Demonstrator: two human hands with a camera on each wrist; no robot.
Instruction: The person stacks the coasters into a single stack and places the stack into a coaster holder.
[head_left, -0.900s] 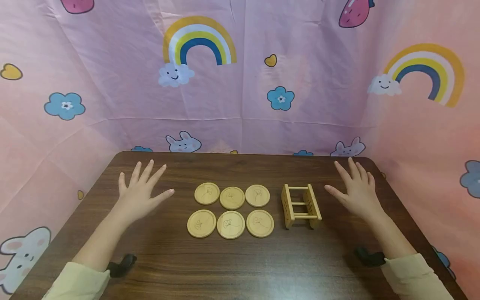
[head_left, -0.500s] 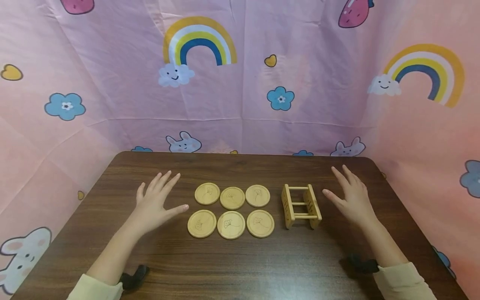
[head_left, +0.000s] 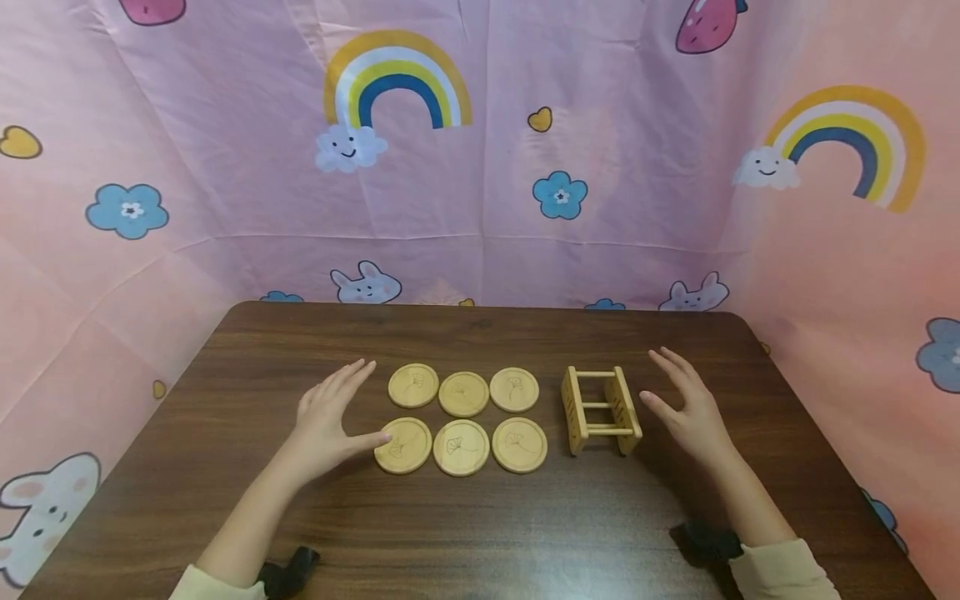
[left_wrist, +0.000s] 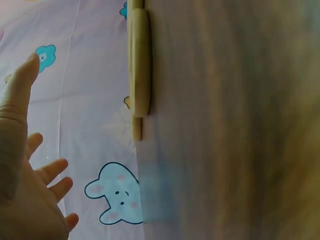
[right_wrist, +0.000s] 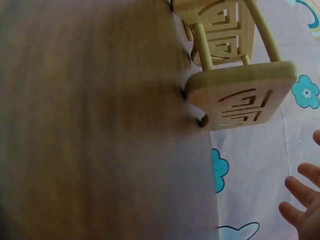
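Observation:
Several round wooden coasters (head_left: pixel 462 417) with leaf engravings lie in two rows on the dark wooden table (head_left: pixel 480 517). My left hand (head_left: pixel 333 412) is open, fingers spread, its thumb at the edge of the front left coaster (head_left: pixel 403 446). A small wooden rack (head_left: pixel 600 410) stands to the right of the coasters. My right hand (head_left: pixel 686 404) is open just right of the rack, holding nothing. The left wrist view shows a coaster (left_wrist: pixel 139 62) edge-on and my open fingers (left_wrist: pixel 47 172). The right wrist view shows the rack (right_wrist: pixel 235 75) close up.
A pink printed cloth (head_left: pixel 480 150) with rainbows, flowers and rabbits walls in the table on the back and both sides. Black wrist straps (head_left: pixel 288 573) sit on both forearms. Bare table surface lies in front of the coasters.
Both hands have moved inward. The left hand slid right until its thumb reached the front left coaster. The right hand came closer to the rack.

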